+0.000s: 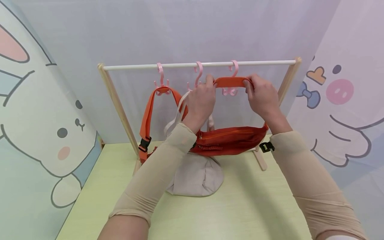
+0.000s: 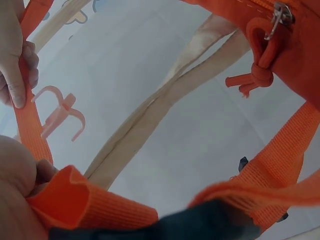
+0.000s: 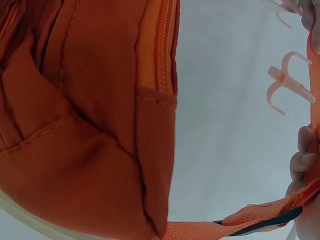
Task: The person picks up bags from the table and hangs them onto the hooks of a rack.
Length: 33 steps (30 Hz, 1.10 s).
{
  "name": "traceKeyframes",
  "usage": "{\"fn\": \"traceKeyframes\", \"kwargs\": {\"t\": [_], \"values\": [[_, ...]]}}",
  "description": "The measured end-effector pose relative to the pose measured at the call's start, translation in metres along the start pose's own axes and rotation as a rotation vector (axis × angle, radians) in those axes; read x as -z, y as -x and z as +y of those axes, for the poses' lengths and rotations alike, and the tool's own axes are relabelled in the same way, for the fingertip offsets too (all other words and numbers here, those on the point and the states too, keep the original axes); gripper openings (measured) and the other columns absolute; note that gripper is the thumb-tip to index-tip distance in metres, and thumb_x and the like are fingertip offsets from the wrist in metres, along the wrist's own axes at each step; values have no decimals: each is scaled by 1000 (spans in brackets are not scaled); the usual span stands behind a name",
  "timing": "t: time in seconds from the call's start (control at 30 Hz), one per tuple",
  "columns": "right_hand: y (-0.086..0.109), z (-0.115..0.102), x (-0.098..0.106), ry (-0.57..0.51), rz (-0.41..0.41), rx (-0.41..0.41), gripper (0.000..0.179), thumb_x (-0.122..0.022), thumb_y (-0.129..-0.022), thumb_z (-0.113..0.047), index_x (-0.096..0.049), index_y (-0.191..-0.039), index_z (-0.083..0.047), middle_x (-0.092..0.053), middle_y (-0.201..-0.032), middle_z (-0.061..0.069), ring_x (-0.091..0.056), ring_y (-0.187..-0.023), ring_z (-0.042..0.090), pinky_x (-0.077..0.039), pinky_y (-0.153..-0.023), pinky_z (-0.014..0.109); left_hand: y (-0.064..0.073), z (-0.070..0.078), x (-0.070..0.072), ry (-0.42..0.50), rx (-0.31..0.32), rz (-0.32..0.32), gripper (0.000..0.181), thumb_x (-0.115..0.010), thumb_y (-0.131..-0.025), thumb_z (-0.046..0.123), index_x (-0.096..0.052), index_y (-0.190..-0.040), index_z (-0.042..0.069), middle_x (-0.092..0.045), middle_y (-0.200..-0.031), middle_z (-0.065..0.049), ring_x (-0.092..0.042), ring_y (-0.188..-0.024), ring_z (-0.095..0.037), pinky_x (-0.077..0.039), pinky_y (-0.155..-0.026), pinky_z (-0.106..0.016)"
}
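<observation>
An orange-red waist bag (image 1: 235, 141) hangs below my two hands, its zipper facing me. Each hand pinches its orange strap (image 1: 230, 82), and a short stretch runs level between them. My left hand (image 1: 200, 101) grips the strap's left end; my right hand (image 1: 264, 95) holds the right end. Just behind that stretch is the right pink hook (image 1: 235, 68), its lower prongs showing under the strap. In the right wrist view, the hook's prongs (image 3: 287, 80) stand close beside the strap. A black buckle (image 1: 266, 147) dangles near my right sleeve.
A white rail (image 1: 129, 67) on wooden legs carries the hooks. Another orange strap (image 1: 147, 120) hangs on the left pink hook (image 1: 161, 71). From the middle pink hook (image 1: 198, 73) hangs an off-white bag (image 1: 196, 176), partly hidden by my left arm. Below lies a pale table (image 1: 216, 216).
</observation>
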State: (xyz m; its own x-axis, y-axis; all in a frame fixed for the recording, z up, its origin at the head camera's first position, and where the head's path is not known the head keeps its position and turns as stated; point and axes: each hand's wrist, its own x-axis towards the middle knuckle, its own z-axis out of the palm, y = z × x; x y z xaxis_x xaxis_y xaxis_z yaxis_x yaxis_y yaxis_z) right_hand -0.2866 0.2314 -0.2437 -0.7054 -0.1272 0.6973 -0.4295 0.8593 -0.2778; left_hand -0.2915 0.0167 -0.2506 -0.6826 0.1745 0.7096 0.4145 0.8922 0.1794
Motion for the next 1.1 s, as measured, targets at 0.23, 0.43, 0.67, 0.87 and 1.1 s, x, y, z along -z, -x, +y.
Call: {"fn": "traceKeyframes", "kwargs": {"t": [0.23,0.43,0.67,0.87,1.1], "values": [[2,4,-3,-11,-26,-6,34,-49,-114,-30,-63,-122,0,-69,-95,17,-63,-81,33,-49,-68,46,2,-1,-5,-29,-25,13,25,-47,-115,29,-59,-117,7,-53,-63,-2,-52,-49,-19,-45,-47,-29],[4,7,-7,-15,-41,-17,34,-49,-114,-30,-63,-122,-1,-68,-94,16,-61,-77,32,-47,-66,45,6,-1,-7,-34,-35,15,23,-47,-115,28,-56,-114,7,-51,-61,-2,-51,-46,-19,-43,-45,-29],[7,10,-10,-13,-60,-35,34,-48,-114,-30,-63,-122,0,-69,-94,17,-60,-77,33,-47,-66,45,11,-1,-10,-26,-41,5,23,-47,-115,29,-54,-112,7,-49,-60,-1,-48,-44,-17,-41,-43,-28],[10,12,-14,-11,-66,-29,33,-49,-114,-29,-63,-121,0,-69,-93,17,-59,-76,33,-47,-65,45,14,-1,-11,-23,-30,-1,24,-48,-115,30,-56,-113,7,-50,-60,0,-49,-45,-17,-41,-43,-28],[13,13,-16,-36,-77,-36,33,-49,-114,-30,-64,-120,-1,-68,-92,16,-58,-75,32,-46,-65,45,19,-2,-13,22,-14,-14,23,-54,-113,31,-55,-113,8,-50,-61,-1,-48,-44,-16,-40,-42,-27]]}}
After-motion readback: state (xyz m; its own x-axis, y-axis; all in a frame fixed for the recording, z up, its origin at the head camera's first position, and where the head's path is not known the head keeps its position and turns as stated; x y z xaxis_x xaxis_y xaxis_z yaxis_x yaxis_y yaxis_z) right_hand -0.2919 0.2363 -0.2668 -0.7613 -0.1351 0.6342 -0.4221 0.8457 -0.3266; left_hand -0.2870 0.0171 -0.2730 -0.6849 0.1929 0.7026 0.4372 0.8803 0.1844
